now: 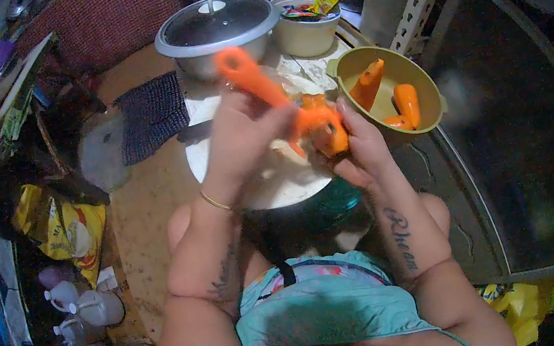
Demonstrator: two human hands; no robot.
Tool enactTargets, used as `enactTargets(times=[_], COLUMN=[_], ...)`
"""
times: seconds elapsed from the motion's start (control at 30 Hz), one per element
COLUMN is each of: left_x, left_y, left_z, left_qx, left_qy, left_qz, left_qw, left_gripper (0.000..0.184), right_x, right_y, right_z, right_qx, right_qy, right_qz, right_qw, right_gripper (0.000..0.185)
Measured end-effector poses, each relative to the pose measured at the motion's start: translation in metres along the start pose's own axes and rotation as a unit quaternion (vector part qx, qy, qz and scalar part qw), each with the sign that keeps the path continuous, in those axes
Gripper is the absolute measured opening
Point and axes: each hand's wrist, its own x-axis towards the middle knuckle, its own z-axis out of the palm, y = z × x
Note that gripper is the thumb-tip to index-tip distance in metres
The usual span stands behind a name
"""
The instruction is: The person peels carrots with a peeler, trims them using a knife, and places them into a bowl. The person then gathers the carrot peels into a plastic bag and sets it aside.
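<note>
A carrot (pixel 335 139), its end turned toward the camera, sits over a round white board (pixel 291 189), the grip of a person's right hand (pixel 362 139) closed around it. The left hand (pixel 240 129), a bangle at the wrist, is clamped on an orange peeler (pixel 253 81) (blurred, as is the carrot) that meets the vegetable. A dark knife handle (pixel 195 132) lies at the board's left edge. More carrots (pixel 407 104) rest in a yellow bowl (pixel 429 76) at right; beyond stand a glass-lidded pot (pixel 218 50) and a tub of packets (pixel 304 41).
</note>
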Motion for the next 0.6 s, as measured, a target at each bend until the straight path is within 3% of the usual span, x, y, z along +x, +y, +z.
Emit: enactTargets(times=[0.1,0.2,0.33,0.4,0.53,0.6], left_x=[-0.004,0.008,0.020,0.021,0.016,0.012], left_y=[-0.013,-0.017,-0.022,-0.021,-0.015,-0.014], left_z=[0.020,0.008,-0.009,-0.014,-0.009,-0.004], left_qx=[0.009,0.008,-0.027,0.016,0.047,-0.039], left_qy=[-0.063,0.049,0.201,0.198,0.181,0.136], left_qz=[0.086,0.002,0.050,0.025,0.013,0.012], left_qw=[0.994,0.999,0.978,0.980,0.982,0.990], left_gripper=[0.025,0.026,0.026,0.025,0.024,0.023], right_x=[-0.007,-0.003,-0.002,-0.004,-0.002,-0.003], right_y=[-0.001,0.003,0.006,0.003,0.001,-0.003], right_z=[0.004,-0.007,-0.005,-0.012,-0.015,-0.014], right_qx=[-0.014,-0.017,-0.064,-0.075,-0.035,0.002], right_qy=[-0.070,-0.071,-0.049,-0.091,-0.045,-0.034], right_qz=[0.019,0.037,0.036,0.053,0.063,0.084], right_qw=[0.997,0.997,0.996,0.992,0.996,0.996], right_gripper=[0.038,0.037,0.044,0.038,0.041,0.045])
